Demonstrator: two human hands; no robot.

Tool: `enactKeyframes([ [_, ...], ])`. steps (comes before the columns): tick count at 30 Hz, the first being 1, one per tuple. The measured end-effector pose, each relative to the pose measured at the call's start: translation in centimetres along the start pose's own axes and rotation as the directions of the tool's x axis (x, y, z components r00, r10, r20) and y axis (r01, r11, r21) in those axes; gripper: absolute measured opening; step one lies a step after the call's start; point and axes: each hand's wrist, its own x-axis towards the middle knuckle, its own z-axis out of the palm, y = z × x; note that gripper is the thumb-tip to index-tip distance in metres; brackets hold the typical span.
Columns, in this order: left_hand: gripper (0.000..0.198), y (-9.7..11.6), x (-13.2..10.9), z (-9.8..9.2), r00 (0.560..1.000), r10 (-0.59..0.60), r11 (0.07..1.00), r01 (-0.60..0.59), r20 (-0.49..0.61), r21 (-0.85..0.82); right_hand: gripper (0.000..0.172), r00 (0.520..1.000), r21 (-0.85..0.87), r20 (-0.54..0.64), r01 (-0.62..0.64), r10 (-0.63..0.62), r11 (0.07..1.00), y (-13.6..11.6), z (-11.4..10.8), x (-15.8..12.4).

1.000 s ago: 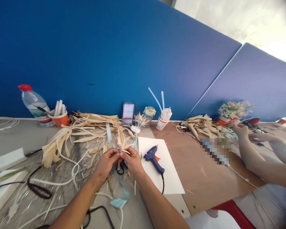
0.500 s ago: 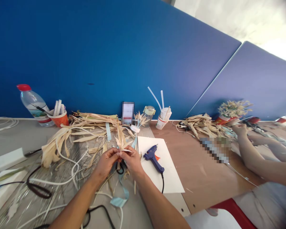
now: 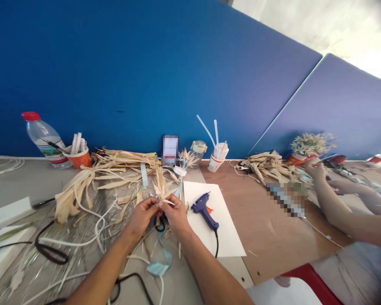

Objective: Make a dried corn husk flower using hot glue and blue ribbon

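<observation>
My left hand [image 3: 147, 215] and my right hand [image 3: 174, 212] meet at the middle of the desk, fingers pinched together. Between them they hold a pale dried corn husk piece [image 3: 160, 187], its pointed leaves standing up above the fingertips. A narrow white strip [image 3: 169, 202] shows at my right thumb. The lower end of the husk piece is hidden by my fingers. Just right of my right hand a blue glue gun [image 3: 205, 210] lies on a white sheet of paper [image 3: 230, 241]. A light blue ribbon [image 3: 160, 268] trails below my hands.
Dried husks [image 3: 127, 159], white cables [image 3: 97, 231] and clear film cover the left side. Along the blue partition [image 3: 146, 76] stand a bottle [image 3: 46, 140], an orange cup [image 3: 81, 159], a phone [image 3: 170, 150] and a paper cup [image 3: 215, 162]. Another person's arm [image 3: 343, 216] is at the right.
My hands stay almost in place; the white strip at my right thumb has shifted slightly. The other person's hand at the right has moved a little to the left.
</observation>
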Motion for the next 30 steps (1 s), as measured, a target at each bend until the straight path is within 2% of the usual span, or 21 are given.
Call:
enactKeyframes([
  [6,0.025,-0.2,0.0,-0.1,1.000,0.001,1.000,-0.001,0.020,0.005,0.017,1.000,-0.034,-0.026,-0.009,0.008,0.999,-0.3,0.2,-0.2],
  [14,0.020,-0.7,0.3,-0.9,0.999,0.044,0.999,-0.044,-0.017,-0.026,0.023,1.000,0.025,0.008,0.016,-0.016,1.000,-1.4,0.9,-0.4],
  [18,0.020,-0.7,0.3,-0.8,0.999,0.049,0.998,-0.049,-0.008,-0.024,0.020,1.000,0.025,0.006,0.023,-0.024,0.999,-1.4,1.0,-0.3],
  [22,0.024,-0.2,0.1,-0.5,0.998,0.058,0.998,-0.058,0.009,-0.023,0.013,1.000,0.028,0.003,0.021,-0.021,0.999,-1.5,0.4,0.0],
  [25,0.024,0.0,0.1,-0.6,0.997,0.072,0.997,-0.072,0.013,0.019,0.016,0.999,0.098,-0.011,-0.038,0.039,0.994,-2.1,-0.4,0.2],
  [28,0.022,-0.2,0.1,-0.8,0.997,0.083,0.995,-0.083,0.010,0.061,0.016,0.989,0.224,0.091,-0.131,0.113,0.966,-2.9,-1.1,0.4],
  [30,0.020,-0.2,0.2,-1.0,0.994,0.108,0.989,-0.110,0.021,0.098,0.021,0.976,0.262,0.167,-0.184,0.143,0.947,-3.4,-1.3,0.4],
])
